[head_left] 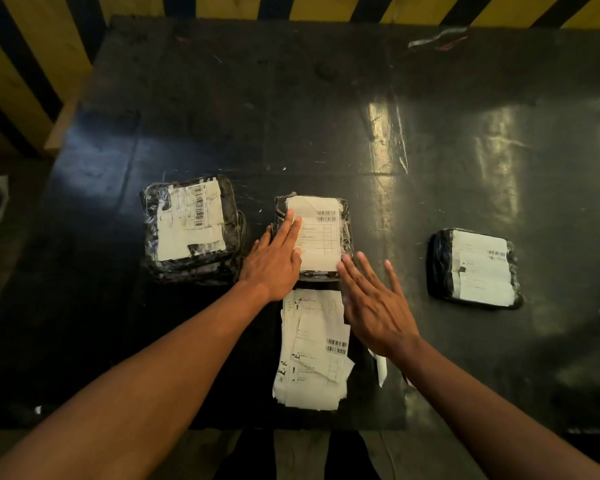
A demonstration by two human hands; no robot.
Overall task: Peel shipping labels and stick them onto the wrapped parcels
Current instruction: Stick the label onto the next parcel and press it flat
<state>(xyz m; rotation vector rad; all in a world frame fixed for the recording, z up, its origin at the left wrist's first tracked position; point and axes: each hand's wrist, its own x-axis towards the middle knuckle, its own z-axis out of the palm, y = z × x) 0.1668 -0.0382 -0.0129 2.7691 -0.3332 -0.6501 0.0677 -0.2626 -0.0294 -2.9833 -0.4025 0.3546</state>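
Observation:
Three black wrapped parcels lie on the dark table, each with a white label on top. On the middle parcel (pixel 345 233) lies a shipping label (pixel 321 237); my left hand (pixel 274 261) lies flat with straight fingers pressing its left edge. My right hand (pixel 374 306) hovers open just below the parcel's near right corner, its fingertips at the label's corner. A loose pile of white labels (pixel 312 355) lies nearer to me, partly under my right hand.
A labelled parcel (pixel 191 226) sits to the left and another (pixel 475 268) to the right. The glossy black table (pixel 326 116) stretches far back to a yellow-and-black striped wall (pixel 32 46). Scraps of backing paper (pixel 381 368) lie near the front edge.

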